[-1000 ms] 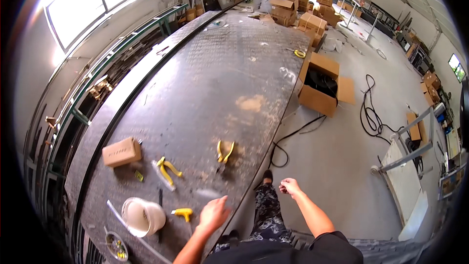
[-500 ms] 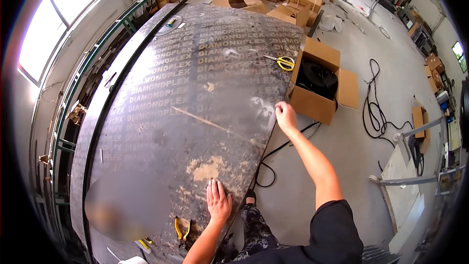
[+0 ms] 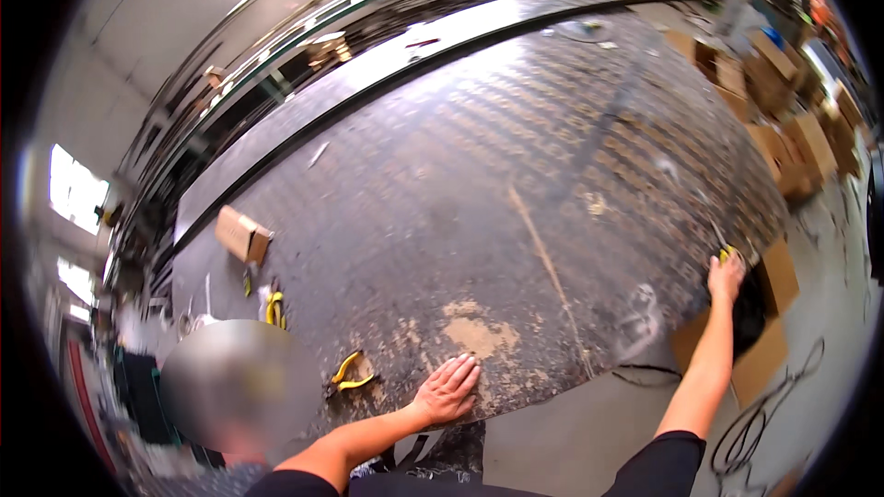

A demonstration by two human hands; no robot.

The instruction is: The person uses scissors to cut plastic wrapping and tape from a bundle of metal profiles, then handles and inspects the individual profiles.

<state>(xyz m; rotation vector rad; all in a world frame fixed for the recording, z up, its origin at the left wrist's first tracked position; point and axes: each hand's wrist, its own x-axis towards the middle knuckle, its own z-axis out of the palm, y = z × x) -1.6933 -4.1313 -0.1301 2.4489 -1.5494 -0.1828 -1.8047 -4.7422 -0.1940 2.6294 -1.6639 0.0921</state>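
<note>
My left hand [image 3: 448, 389] lies flat on the dark, worn board tabletop [image 3: 442, 221], close to its near edge, fingers stretched out and holding nothing. Just left of it rest pliers with yellow handles [image 3: 351, 374], jaws toward the near edge. Far out to the right, my right hand [image 3: 726, 278] is closed on the yellow handles of a pair of scissors [image 3: 724, 247]. The blades point away from me over the tabletop, and the fingers partly hide the handles.
An open carton [image 3: 772, 350] with a black coil stands beyond the table's right edge, partly behind my right arm. Black cable [image 3: 769, 405] lies on the floor. Another yellow-handled tool [image 3: 275, 309] and a small cardboard box [image 3: 242, 235] are at left, near a person [image 3: 239, 446].
My view has swung left. My right hand has moved from the table's edge to the scissors and closed on their handles. My left hand stays flat on the tabletop.
</note>
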